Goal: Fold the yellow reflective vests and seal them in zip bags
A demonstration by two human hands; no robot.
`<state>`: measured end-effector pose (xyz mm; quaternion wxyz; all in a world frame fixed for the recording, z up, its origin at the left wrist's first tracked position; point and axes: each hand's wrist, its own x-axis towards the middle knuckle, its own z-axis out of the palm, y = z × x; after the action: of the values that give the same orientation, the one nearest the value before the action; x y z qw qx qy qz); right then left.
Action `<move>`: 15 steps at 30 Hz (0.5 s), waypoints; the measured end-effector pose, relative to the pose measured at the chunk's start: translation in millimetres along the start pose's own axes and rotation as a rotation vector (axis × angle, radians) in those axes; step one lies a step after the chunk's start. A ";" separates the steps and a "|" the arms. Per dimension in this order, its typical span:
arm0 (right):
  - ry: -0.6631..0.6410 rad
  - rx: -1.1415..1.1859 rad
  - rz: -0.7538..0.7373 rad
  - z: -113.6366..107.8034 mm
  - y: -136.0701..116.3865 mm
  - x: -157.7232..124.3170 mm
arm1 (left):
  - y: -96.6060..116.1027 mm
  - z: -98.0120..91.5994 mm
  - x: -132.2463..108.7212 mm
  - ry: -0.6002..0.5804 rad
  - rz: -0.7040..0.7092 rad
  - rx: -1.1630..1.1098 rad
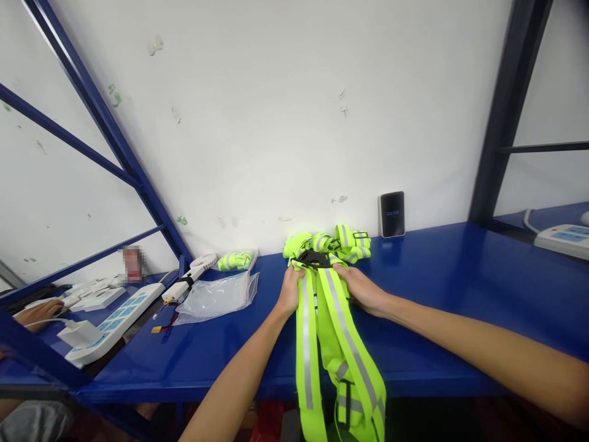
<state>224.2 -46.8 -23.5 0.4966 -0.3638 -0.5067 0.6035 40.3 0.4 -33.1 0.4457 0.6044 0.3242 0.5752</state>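
Both of my hands hold a neon-yellow reflective strap vest (pixel 306 344) with silver stripes. My left hand (pixel 289 290) is closed on its left strap, and my right hand (pixel 361 288) pinches the right strap. Between and just above the hands sits a black plastic buckle (pixel 315 258). The straps drop over the table's front edge, and a black slider (pixel 344 402) shows low on them. Behind the buckle, more bunched neon straps (pixel 347 242) lie against the wall; I cannot tell whether they belong to the same vest.
On the blue table (pixel 442 294), a small device with a lit screen (pixel 392 214) leans at the wall. Left are a clear plastic bag (pixel 216 298), a folded neon bundle (pixel 234 261), a white handheld fan (pixel 202 263) and a power strip (pixel 122 322). Another person's hand (pixel 41 314) is far left.
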 end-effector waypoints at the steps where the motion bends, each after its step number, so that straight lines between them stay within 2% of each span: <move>1: 0.016 0.002 -0.017 -0.9 -0.8 0.0 | 0.5 2.2 0.6 -0.015 -0.047 -0.074; 4: 0.029 0.151 0.010 -3.8 -4.3 0.1 | 4.3 7.8 0.7 -0.054 -0.204 -0.241; 6: -0.013 0.265 0.078 -5.7 -6.9 0.2 | 7.6 9.2 0.7 -0.044 -0.269 -0.297; 10: -0.123 0.308 0.099 -8.5 -11.7 1.3 | 12.9 6.1 3.6 0.030 -0.265 -0.337; 13: -0.107 0.291 0.084 -8.3 -15.8 1.5 | 12.6 2.4 6.4 0.002 -0.260 -0.314; 15: -0.062 0.308 0.124 -7.2 -18.5 1.0 | 9.7 0.3 7.7 -0.033 -0.288 -0.266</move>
<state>235.0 -44.2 -7.0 0.4926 -0.2952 -0.3998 0.7144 40.4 3.5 -21.1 0.6046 0.4970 0.3212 0.5332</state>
